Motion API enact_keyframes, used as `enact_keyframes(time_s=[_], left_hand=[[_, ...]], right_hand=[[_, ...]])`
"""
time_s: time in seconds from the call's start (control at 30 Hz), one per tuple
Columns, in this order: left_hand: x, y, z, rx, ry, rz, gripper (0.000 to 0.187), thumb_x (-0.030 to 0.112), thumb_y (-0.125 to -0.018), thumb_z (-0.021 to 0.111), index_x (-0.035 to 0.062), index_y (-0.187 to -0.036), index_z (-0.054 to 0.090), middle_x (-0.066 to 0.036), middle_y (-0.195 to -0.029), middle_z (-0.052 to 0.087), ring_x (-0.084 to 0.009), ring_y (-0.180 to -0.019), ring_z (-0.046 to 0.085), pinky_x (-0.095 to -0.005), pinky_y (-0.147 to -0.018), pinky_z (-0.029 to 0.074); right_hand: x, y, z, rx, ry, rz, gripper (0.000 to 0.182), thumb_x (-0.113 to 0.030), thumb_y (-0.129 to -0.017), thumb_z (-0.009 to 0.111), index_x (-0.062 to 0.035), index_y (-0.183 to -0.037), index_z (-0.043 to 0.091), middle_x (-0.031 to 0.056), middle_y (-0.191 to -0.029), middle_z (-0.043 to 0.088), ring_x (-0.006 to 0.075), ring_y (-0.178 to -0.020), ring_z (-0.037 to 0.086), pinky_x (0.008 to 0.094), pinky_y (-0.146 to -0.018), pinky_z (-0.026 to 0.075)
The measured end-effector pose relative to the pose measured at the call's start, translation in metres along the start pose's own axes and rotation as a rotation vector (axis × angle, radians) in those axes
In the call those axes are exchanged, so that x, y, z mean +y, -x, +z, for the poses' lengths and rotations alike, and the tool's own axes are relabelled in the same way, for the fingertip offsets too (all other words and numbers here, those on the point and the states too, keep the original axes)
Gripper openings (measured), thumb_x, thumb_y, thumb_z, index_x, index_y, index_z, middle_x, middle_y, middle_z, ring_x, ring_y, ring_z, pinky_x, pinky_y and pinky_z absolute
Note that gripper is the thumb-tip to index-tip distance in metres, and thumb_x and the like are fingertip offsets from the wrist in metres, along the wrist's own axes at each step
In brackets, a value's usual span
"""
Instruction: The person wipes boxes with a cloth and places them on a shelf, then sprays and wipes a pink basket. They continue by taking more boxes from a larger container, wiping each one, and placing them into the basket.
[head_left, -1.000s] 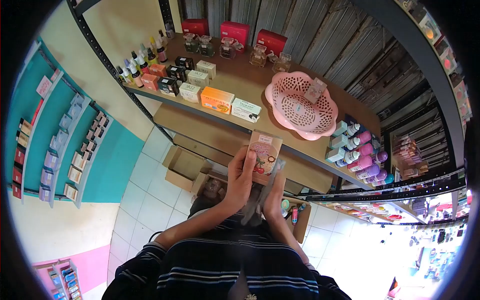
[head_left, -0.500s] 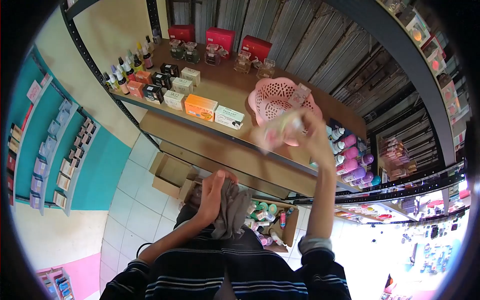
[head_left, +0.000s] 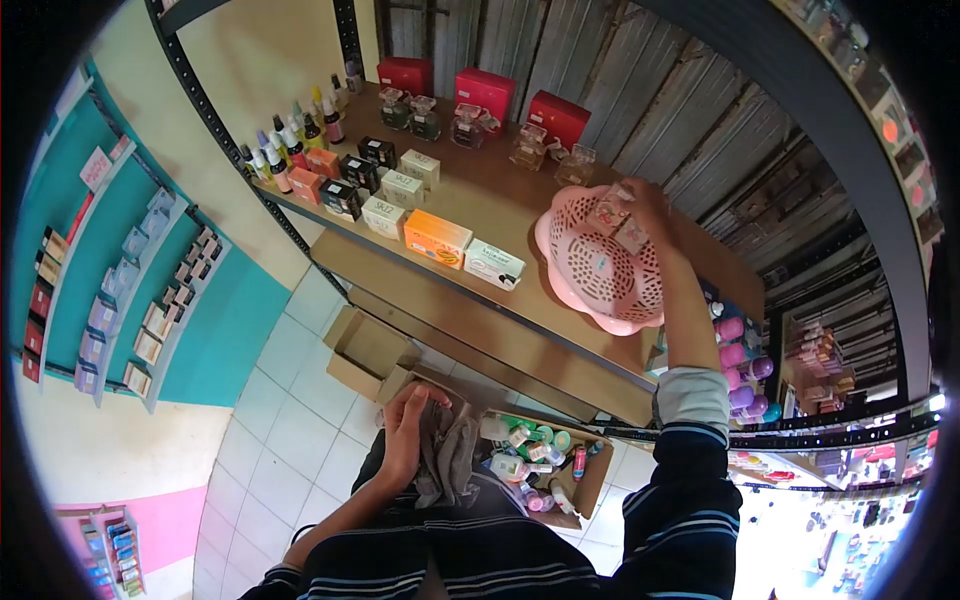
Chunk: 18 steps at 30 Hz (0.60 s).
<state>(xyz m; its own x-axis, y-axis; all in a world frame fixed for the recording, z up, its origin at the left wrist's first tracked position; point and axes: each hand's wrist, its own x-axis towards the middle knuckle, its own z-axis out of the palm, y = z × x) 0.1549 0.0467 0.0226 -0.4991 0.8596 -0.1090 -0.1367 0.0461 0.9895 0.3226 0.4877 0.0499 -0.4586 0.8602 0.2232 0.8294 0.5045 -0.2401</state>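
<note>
A: Right hand (head_left: 650, 205) is up at the far rim of the pink basket (head_left: 590, 290) on the wooden shelf (head_left: 470, 195); fingers curled round a small box (head_left: 612, 212), mostly closed on it; a second little box (head_left: 632, 236) sits just beside, at about 5 o'clock from the first; can't tell if the hand touches that one too.

B: Left hand?

A: Left hand (head_left: 405, 435) is low by the person's lap, closed on a grey cloth (head_left: 448, 462) that hangs bunched from the fingers; carton of bottles (head_left: 535, 470) on the floor at 3 o'clock from it.

B: So where's the box exactly; in the basket or over it?

A: At the basket's rim, roughly 1 o'clock of the bowl; view is fisheye and small there, so whether it rests on the rim or is held just above is unclear; probably held.

B: How should the step be done well?

A: Judgement only; keep the grip on the box's sides; lower it inside the rim rather than on the edge, since the basket tilts toward the shelf front and overhangs it a bit; a push on the far rim could tip or slide it. Avoid the clear perfume bottles (head_left: 528, 148) at 11 o'clock of the basket; the sleeve (head_left: 690, 395) passes over the pink bottles (head_left: 740, 345) at 5 o'clock, so lift the arm clear. Keep the cloth gathered, off the carton.
</note>
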Motion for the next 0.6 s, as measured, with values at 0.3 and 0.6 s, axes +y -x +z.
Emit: enact_keyframes(time_s=[0.3, 0.6], left_hand=[[0.000, -0.007, 0.003, 0.004, 0.047, -0.088, 0.036, 0.028, -0.090, 0.039, 0.0008, -0.075, 0.056, -0.005, -0.077, 0.056, -0.0122, -0.076, 0.049, -0.0246, -0.075, 0.035], [0.001, -0.017, -0.009, 0.027, -0.088, -0.117, 0.026, 0.023, -0.088, 0.042, 0.0014, -0.080, 0.054, -0.004, -0.079, 0.053, -0.0117, -0.077, 0.048, -0.0247, -0.075, 0.036]], right_hand=[[-0.003, -0.003, -0.006, 0.031, 0.289, 0.056, 0.041, -0.030, -0.066, 0.070, -0.0172, -0.103, 0.060, 0.0049, -0.099, 0.060, 0.0252, -0.101, 0.050, 0.0456, -0.087, 0.036], [-0.151, 0.217, -0.015, -0.066, -1.074, -0.061, 0.042, -0.018, -0.070, 0.068, -0.0060, -0.108, 0.054, 0.0094, -0.108, 0.054, 0.0195, -0.094, 0.053, 0.0287, -0.077, 0.043]])
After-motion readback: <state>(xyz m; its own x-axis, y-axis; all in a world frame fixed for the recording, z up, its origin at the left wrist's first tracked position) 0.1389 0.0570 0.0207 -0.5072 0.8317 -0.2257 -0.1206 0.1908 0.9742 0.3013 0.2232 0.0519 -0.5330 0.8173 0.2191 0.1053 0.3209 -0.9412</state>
